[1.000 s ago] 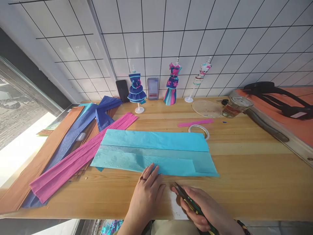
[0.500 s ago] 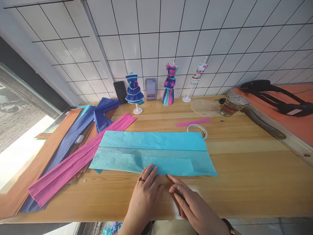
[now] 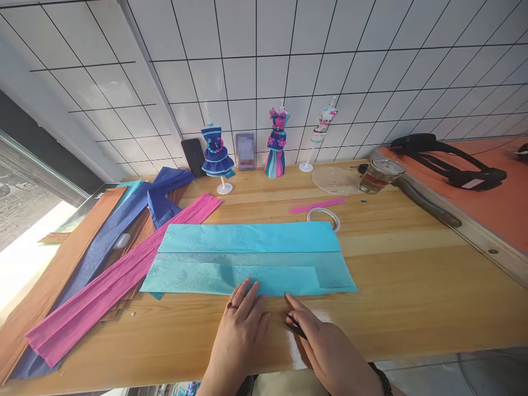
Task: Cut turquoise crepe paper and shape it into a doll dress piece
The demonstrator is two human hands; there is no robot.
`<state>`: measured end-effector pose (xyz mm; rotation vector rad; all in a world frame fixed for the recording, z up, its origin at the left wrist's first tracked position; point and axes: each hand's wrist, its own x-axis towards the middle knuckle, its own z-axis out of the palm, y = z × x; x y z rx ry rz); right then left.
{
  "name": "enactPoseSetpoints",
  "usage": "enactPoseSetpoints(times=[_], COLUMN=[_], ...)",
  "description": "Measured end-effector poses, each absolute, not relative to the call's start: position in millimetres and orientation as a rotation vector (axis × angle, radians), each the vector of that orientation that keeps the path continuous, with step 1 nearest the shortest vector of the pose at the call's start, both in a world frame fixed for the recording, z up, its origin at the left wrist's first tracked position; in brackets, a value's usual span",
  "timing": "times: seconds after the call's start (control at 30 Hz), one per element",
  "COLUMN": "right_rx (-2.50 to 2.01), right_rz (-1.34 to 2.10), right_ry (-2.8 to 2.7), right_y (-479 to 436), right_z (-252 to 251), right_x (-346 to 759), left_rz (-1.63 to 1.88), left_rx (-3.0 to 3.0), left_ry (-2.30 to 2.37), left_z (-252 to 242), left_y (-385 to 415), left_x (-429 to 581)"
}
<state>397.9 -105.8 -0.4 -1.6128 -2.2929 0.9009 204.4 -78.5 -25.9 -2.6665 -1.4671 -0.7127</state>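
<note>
A wide folded sheet of turquoise crepe paper (image 3: 251, 256) lies flat on the wooden table (image 3: 412, 291). My left hand (image 3: 241, 330) rests flat at its near edge, fingers stretched out, fingertips touching the paper. My right hand (image 3: 325, 349) lies just right of it, index finger pointing at the paper's edge, covering a pair of dark scissors (image 3: 293, 325) whose tips stick out at the thumb side.
Pink (image 3: 124, 275), blue (image 3: 107, 236) and brown (image 3: 61, 269) crepe strips lie at the left. Three small dress mannequins (image 3: 275, 146), a phone (image 3: 193, 157), a tape roll (image 3: 324, 217), a pink strip (image 3: 317, 205) and a lidded glass (image 3: 377, 175) stand farther back. An orange surface (image 3: 487, 203) lies right.
My right hand, holding the scissors up a second ago, has lowered and flattened over them at the paper's edge. The view has shifted slightly to the right.
</note>
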Motion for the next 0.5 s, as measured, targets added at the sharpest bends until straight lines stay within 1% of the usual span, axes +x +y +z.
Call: enactPoseSetpoints(times=[0.37,0.5], right_rx=[-1.525,-1.575], right_rz=[0.806,0.679], right_ry=[-2.318,-2.236], right_y=[-110.1,-104.1], right_z=[-5.5,-8.0], right_x=[414.5,428.6], left_rz=[-0.743,-0.720], left_rx=[-2.649,-2.634], left_ry=[-1.458,-1.465], left_z=[-25.7,-26.9], left_y=[-78.1,-78.4], left_x=[204.1,203.9])
